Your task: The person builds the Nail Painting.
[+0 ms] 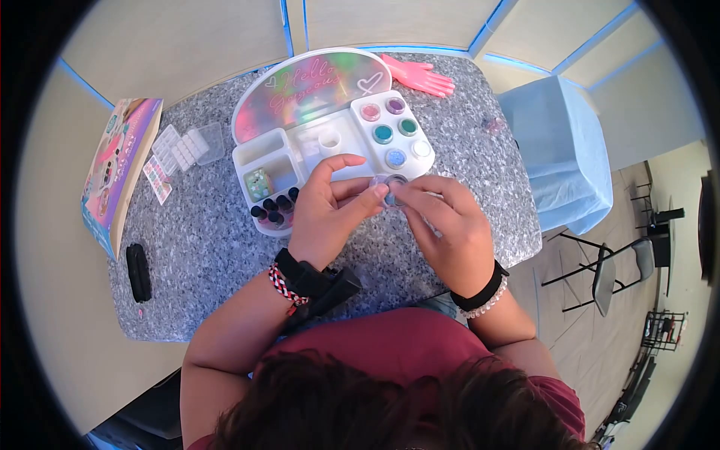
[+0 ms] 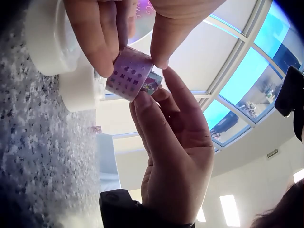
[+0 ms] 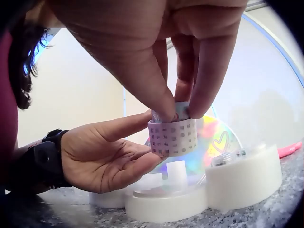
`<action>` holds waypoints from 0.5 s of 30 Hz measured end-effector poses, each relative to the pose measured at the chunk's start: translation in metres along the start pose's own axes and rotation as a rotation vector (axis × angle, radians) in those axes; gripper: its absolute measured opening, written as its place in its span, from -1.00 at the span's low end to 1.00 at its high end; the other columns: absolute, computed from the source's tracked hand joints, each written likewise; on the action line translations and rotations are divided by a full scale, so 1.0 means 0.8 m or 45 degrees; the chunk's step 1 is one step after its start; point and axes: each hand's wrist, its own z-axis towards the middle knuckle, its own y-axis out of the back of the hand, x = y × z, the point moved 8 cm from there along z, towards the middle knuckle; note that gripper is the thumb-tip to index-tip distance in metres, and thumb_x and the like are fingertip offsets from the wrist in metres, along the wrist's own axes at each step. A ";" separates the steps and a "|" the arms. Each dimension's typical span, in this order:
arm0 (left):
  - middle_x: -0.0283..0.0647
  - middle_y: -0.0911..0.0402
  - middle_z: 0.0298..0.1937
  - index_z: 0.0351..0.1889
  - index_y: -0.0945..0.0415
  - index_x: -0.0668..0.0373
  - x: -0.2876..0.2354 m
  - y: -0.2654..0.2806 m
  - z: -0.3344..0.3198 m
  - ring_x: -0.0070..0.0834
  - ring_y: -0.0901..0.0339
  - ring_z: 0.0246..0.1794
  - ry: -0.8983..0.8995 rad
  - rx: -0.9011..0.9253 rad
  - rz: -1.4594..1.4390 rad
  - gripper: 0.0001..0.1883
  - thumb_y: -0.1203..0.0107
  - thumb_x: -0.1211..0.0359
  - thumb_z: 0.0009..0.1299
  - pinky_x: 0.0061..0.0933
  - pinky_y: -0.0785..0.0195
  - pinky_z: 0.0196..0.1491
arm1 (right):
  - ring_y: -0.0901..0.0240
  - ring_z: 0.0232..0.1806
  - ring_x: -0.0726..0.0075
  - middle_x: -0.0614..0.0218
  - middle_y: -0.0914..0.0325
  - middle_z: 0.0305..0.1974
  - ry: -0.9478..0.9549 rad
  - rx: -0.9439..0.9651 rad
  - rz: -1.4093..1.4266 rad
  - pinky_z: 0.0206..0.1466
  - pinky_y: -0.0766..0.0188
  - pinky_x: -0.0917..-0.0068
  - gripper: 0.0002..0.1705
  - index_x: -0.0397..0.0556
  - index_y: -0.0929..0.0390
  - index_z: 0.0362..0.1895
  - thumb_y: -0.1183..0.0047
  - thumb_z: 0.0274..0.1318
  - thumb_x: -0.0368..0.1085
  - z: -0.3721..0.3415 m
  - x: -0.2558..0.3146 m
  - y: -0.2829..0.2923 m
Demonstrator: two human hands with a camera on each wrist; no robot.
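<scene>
Both hands meet over the front of a white organizer. The left hand (image 1: 330, 210) pinches a curled pinkish sheet or band with rows of tiny printed shapes (image 3: 173, 138), fingers and thumb on its outside. Inside that curl sits a smaller roll with a bluish floral pattern (image 2: 151, 84), partly sticking out of one end. The right hand (image 1: 452, 234) grips this inner roll between thumb and fingers, as the right wrist view shows from above. The organizer (image 1: 427, 161) holds glitter pots (image 1: 383, 134) on its right and dark-capped bottles (image 1: 275, 212) at its lower left.
A colourful box (image 1: 124, 169) stands at the table's left edge, near clear cases (image 1: 187, 148) and a sticker sheet (image 1: 158, 180). A black pouch (image 1: 138, 272) lies at front left. A pink hand model (image 1: 421, 76) lies behind the organizer; a blue-covered chair (image 1: 559, 154) stands right.
</scene>
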 end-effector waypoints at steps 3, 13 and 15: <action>0.06 -0.77 0.22 0.53 -0.31 0.25 0.004 -0.002 0.001 -0.36 -0.77 0.20 0.029 0.042 -0.028 -0.40 -0.34 0.46 0.61 -0.33 -0.73 0.20 | -0.71 0.07 -0.02 0.20 -0.75 0.01 0.022 -0.017 -0.059 0.11 -0.67 0.09 -0.52 0.06 -0.75 0.23 -0.43 0.20 -0.44 0.002 -0.001 0.005; 0.09 -0.77 0.25 0.60 -0.24 0.25 0.002 -0.006 -0.001 -0.31 -0.77 0.23 0.043 0.041 0.066 -0.32 -0.32 0.50 0.59 -0.36 -0.64 0.18 | -0.72 0.05 0.07 0.23 -0.81 0.01 -0.144 -0.245 0.002 0.03 -0.69 0.18 -0.55 0.00 -0.79 0.12 -0.57 0.12 -0.30 0.028 -0.079 0.059; 0.13 -0.77 0.25 0.58 -0.23 0.27 0.001 -0.009 -0.002 -0.35 -0.77 0.23 0.047 0.064 0.028 -0.32 -0.32 0.53 0.58 -0.40 -0.63 0.20 | -0.73 0.08 -0.02 0.08 -0.79 0.05 -0.319 -0.296 -0.258 0.08 -0.70 0.16 -0.57 -0.04 -0.78 0.13 -0.53 0.18 -0.31 0.055 -0.149 0.092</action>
